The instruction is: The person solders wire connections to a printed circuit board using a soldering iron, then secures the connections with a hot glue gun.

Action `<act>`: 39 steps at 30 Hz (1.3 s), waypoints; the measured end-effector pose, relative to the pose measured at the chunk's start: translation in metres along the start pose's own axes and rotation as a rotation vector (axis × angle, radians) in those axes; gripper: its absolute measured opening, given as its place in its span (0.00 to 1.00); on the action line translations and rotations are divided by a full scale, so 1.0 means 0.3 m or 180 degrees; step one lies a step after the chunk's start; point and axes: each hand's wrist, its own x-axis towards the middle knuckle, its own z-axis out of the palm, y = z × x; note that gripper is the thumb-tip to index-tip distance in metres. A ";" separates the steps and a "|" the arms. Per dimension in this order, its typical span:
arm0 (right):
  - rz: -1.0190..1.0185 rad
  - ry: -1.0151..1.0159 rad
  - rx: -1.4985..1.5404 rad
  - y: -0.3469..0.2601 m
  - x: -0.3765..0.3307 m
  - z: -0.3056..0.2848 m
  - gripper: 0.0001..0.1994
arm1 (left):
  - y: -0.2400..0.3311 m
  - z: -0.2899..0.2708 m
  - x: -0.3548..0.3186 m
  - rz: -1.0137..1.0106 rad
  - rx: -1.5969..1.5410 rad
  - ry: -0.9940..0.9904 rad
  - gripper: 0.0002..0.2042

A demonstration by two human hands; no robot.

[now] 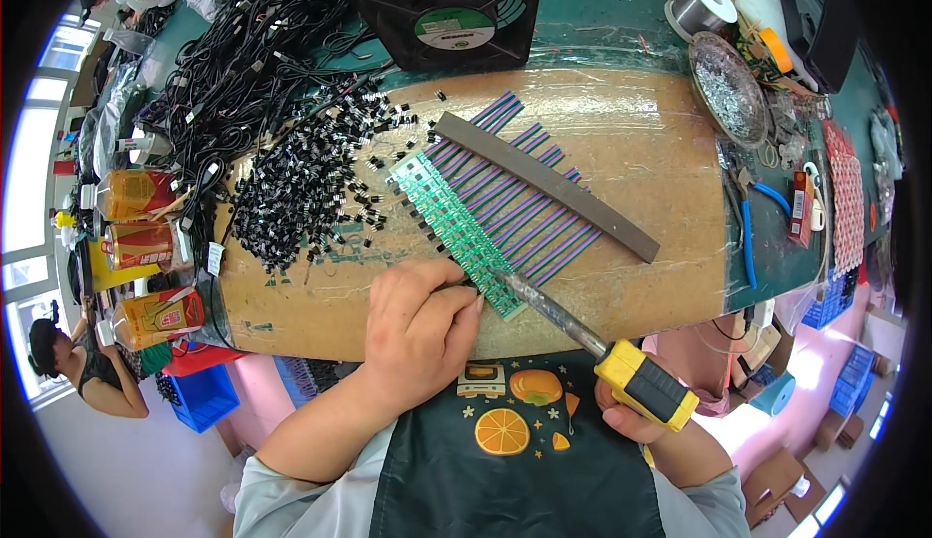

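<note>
My right hand [626, 412] is wrapped round the yellow and black handle of a soldering iron [568, 322]. Its metal shaft slants up and left, and the tip meets the lower part of a green circuit board panel [456, 222]. My left hand [417, 319] is closed at the panel's near left edge, thumb and fingers pressed together; what they pinch is hidden. Small black parts line that edge. Several striped ribbon wires [524, 198] run up and right from the panel, and a dark flat bar [549, 186] lies across them.
Left of the panel is a heap of small black parts [291, 184], with tangled black cables [252, 62] behind. A black fan [451, 14] stands at the back. On the right are a solder spool [704, 6], a metal dish [728, 86] and blue-handled pliers [748, 218]. Bottles [155, 315] line the left edge.
</note>
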 end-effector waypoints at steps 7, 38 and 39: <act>0.0086 0.0078 -0.0339 0.025 -0.029 -0.001 0.19 | -0.002 0.004 -0.003 0.0003 -0.0042 0.0007 0.11; 0.0103 0.0424 -0.0506 0.035 -0.043 0.026 0.14 | -0.014 0.010 -0.016 -0.0032 -0.0117 -0.0039 0.10; 0.0168 0.0398 -0.0502 0.041 -0.050 0.025 0.14 | -0.015 0.010 -0.016 -0.0030 -0.0120 -0.0040 0.10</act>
